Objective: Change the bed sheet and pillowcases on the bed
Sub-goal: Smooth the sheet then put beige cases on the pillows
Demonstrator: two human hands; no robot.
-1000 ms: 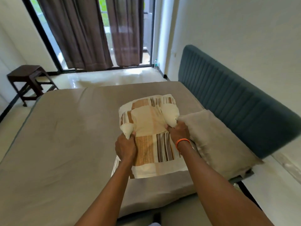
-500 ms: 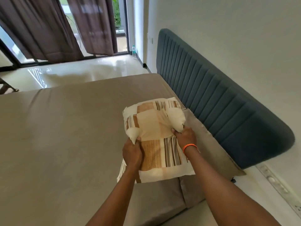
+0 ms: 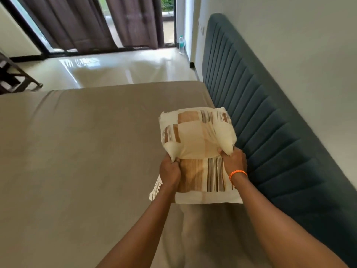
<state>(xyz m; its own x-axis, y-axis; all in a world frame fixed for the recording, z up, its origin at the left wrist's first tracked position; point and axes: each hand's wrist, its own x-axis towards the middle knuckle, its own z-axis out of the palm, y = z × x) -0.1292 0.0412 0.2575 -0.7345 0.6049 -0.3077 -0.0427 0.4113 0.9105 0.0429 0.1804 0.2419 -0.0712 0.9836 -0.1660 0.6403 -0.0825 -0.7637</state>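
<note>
A taupe bed sheet (image 3: 81, 151) covers the mattress from nine o'clock to centre. Just right of centre, the left hand (image 3: 170, 172) and right hand (image 3: 234, 161) each grip bunched fabric of a striped cream pillowcase (image 3: 197, 151), the pillow inside it. Since a second ago the pillow has swung from beside the taupe pillow (image 3: 208, 229) toward the teal headboard (image 3: 270, 132) at three o'clock (casing looks nearly done, I judge).
</note>
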